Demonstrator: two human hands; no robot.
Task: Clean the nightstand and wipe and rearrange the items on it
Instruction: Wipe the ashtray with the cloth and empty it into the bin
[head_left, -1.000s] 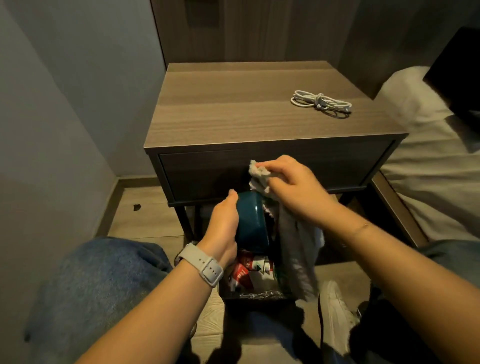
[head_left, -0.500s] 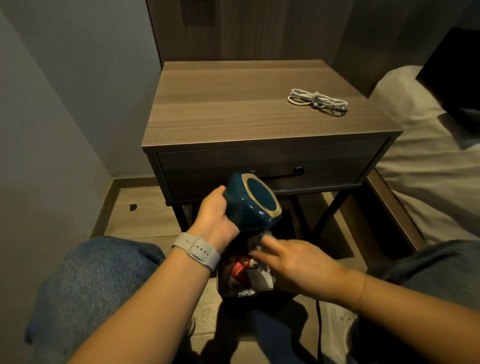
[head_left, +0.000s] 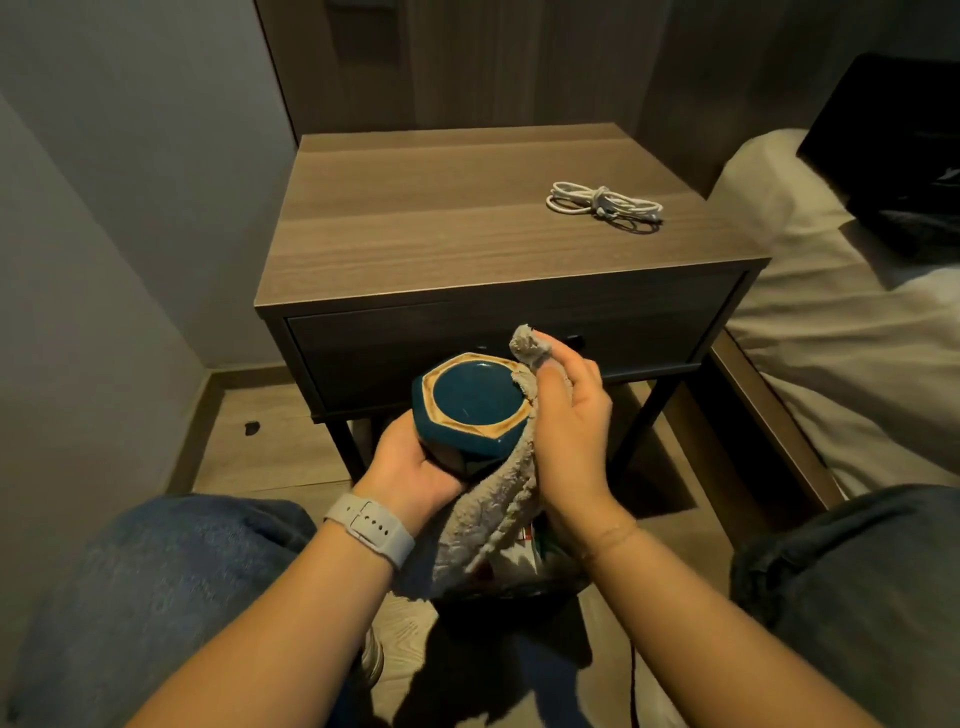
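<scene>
left hand (head_left: 415, 470): cups the teal pot (head_left: 470, 410) from below, its base turned up.
right hand (head_left: 569, 415): fingers curled round the grey cloth (head_left: 498, 512), pressing it against the pot's right side.

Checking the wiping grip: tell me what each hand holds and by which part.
Left hand cups the teal pot by its lower side. Right hand grips the grey cloth near its top end, against the pot's rim.

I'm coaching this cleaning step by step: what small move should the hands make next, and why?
Probably rub the cloth across the teal pot's upturned base: the left hand cradles the pot, and the right hand holds the cloth only against its right edge.
</scene>
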